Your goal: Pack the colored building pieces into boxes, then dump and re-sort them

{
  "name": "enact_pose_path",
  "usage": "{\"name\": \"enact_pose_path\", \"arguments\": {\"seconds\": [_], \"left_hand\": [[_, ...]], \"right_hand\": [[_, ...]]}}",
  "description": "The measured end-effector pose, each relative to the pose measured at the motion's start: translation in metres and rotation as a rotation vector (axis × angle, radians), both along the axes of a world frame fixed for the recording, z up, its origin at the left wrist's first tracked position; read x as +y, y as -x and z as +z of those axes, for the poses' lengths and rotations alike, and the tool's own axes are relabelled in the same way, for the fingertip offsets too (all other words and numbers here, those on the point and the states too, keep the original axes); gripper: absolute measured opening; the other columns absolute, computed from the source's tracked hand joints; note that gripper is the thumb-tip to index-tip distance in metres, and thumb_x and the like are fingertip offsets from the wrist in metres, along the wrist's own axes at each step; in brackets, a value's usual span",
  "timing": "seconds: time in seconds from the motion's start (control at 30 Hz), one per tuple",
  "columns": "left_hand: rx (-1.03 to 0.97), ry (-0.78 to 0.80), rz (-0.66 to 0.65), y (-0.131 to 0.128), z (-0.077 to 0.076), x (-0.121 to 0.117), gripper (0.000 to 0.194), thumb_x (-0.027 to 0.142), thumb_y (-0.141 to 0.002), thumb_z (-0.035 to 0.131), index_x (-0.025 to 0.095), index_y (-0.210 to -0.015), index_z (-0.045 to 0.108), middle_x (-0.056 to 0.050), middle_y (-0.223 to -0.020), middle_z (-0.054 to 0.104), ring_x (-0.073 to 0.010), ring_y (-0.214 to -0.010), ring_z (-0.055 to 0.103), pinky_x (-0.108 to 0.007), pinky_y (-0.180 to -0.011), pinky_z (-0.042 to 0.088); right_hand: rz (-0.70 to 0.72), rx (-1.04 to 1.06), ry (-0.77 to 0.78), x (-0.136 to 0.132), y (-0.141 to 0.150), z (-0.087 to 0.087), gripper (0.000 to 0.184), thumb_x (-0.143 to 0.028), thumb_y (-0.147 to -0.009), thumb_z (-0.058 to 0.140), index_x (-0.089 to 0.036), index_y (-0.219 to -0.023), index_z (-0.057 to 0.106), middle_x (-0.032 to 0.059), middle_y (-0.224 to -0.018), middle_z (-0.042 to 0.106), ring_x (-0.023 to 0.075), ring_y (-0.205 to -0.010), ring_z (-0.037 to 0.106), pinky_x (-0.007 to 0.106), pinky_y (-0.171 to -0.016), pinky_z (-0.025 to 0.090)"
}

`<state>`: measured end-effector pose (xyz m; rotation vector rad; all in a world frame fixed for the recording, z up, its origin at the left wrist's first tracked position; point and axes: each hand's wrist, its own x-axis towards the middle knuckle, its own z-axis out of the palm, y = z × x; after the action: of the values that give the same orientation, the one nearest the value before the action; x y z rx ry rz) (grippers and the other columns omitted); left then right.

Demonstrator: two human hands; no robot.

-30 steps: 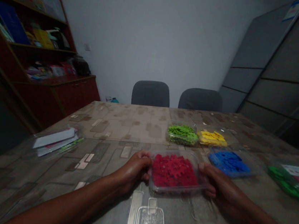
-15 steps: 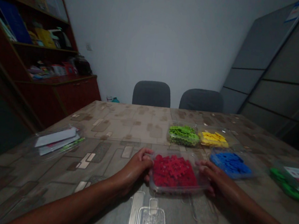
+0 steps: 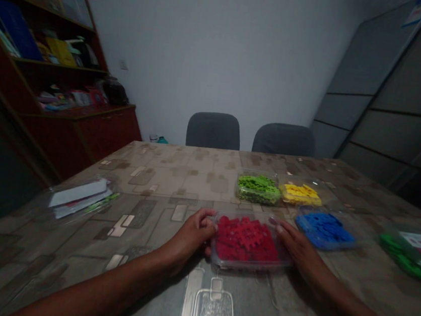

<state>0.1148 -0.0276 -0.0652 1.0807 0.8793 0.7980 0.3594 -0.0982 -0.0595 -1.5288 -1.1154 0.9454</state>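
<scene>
In front of me a clear plastic box [image 3: 249,267] full of flat red interlocking pieces [image 3: 247,239] is held at both ends. My left hand [image 3: 198,232] grips its left edge, thumb on the near side and fingers partly hidden behind it. My right hand [image 3: 292,243] holds the right edge, with the fingertips at the top corner. Right of that hand lies a clear box of blue pieces [image 3: 326,230]. Behind the red box are a box of lime-green pieces [image 3: 258,188] and a box of yellow pieces [image 3: 301,193].
At the right edge is a clear box with green pieces [image 3: 408,256] and a printed card. A clear tray [image 3: 47,210] with white paper [image 3: 79,194] and green pieces lies on the left of the patterned table [image 3: 170,174]. Two grey chairs [image 3: 213,130] stand behind the table.
My right hand has shifted slightly up and left along the end of the red box. My left hand stays almost where it was; the other boxes have not moved.
</scene>
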Motion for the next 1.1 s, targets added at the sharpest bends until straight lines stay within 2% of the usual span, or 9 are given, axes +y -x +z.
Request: {"name": "enact_pose_path", "arguments": {"seconds": [0.1,0.17,0.27,0.4,0.57,0.73,0.9,1.0,1.1], "left_hand": [[0.009,0.054,-0.008,0.001,0.004,-0.001,0.040,0.026,-0.072,0.071,0.013,-0.105,0.053,0.005,-0.063,0.056,-0.0084,-0.045,0.051,-0.018,-0.040,0.044],[0.006,0.094,0.007,0.002,0.006,-0.001,0.037,0.026,-0.070,0.073,0.013,-0.099,0.054,0.002,-0.066,0.059,-0.0096,-0.049,0.054,-0.019,-0.042,0.046],[0.003,0.125,0.034,0.002,0.007,0.000,0.033,0.023,-0.069,0.074,0.015,-0.093,0.054,0.002,-0.065,0.060,-0.0098,-0.050,0.056,-0.018,-0.043,0.046],[-0.011,0.138,0.061,0.001,0.008,-0.002,0.030,0.019,-0.067,0.074,0.017,-0.086,0.051,0.005,-0.057,0.057,-0.0085,-0.045,0.052,-0.017,-0.041,0.042],[-0.022,0.163,0.026,0.002,0.010,-0.005,0.029,0.020,-0.065,0.075,0.017,-0.082,0.051,0.006,-0.056,0.055,-0.0070,-0.043,0.048,-0.016,-0.040,0.039],[-0.010,0.168,-0.020,0.004,0.008,-0.005,0.033,0.021,-0.066,0.076,0.018,-0.087,0.050,0.006,-0.062,0.054,-0.0080,-0.047,0.050,-0.017,-0.044,0.043],[0.056,-0.093,0.020,0.003,0.008,-0.002,0.042,0.020,-0.072,0.072,0.020,-0.111,0.055,0.000,-0.083,0.058,-0.0128,-0.058,0.055,-0.022,-0.048,0.045],[0.176,-0.408,0.048,0.005,0.015,-0.007,0.040,0.017,-0.078,0.070,0.022,-0.118,0.064,-0.010,-0.115,0.061,-0.0223,-0.099,0.061,-0.030,-0.082,0.052],[0.252,-0.574,-0.063,0.007,0.019,-0.014,0.043,0.025,-0.084,0.070,0.025,-0.126,0.065,-0.011,-0.139,0.054,-0.0301,-0.132,0.046,-0.042,-0.113,0.034]], "right_hand": [[-0.010,0.074,0.045,-0.001,0.000,-0.003,0.054,-0.074,-0.071,0.067,-0.024,-0.090,0.063,0.0042,-0.086,0.071,0.0243,-0.084,0.067,0.034,-0.073,0.054],[-0.015,0.085,0.076,-0.002,-0.002,-0.007,0.051,-0.072,-0.073,0.068,-0.024,-0.087,0.060,-0.0007,-0.071,0.065,0.0186,-0.065,0.063,0.028,-0.057,0.050],[-0.007,0.083,0.109,-0.002,-0.007,-0.013,0.048,-0.069,-0.074,0.069,-0.023,-0.080,0.057,-0.0045,-0.059,0.056,0.0125,-0.050,0.052,0.023,-0.045,0.041],[0.019,0.096,0.138,-0.004,-0.010,-0.016,0.049,-0.069,-0.075,0.067,-0.023,-0.074,0.052,-0.0063,-0.053,0.052,0.0090,-0.042,0.044,0.021,-0.039,0.035],[0.036,0.085,0.159,-0.008,-0.010,-0.011,0.055,-0.073,-0.065,0.071,-0.024,-0.067,0.048,-0.0077,-0.045,0.048,0.0080,-0.034,0.040,0.021,-0.035,0.027],[0.002,0.043,0.158,-0.013,-0.008,-0.003,0.058,-0.077,-0.058,0.072,-0.024,-0.063,0.049,-0.0061,-0.048,0.050,0.0090,-0.038,0.043,0.023,-0.037,0.032],[-0.055,0.016,0.144,-0.011,-0.004,-0.001,0.057,-0.078,-0.058,0.069,-0.025,-0.067,0.049,-0.0061,-0.050,0.049,0.0101,-0.039,0.043,0.024,-0.036,0.032],[-0.072,0.003,0.125,-0.011,-0.001,-0.001,0.053,-0.074,-0.061,0.069,-0.025,-0.071,0.052,-0.0047,-0.056,0.052,0.0110,-0.042,0.045,0.023,-0.037,0.033],[-0.100,-0.025,0.087,-0.013,0.002,-0.002,0.050,-0.072,-0.063,0.069,-0.025,-0.071,0.053,-0.0024,-0.061,0.054,0.0123,-0.047,0.047,0.024,-0.037,0.034]]}}
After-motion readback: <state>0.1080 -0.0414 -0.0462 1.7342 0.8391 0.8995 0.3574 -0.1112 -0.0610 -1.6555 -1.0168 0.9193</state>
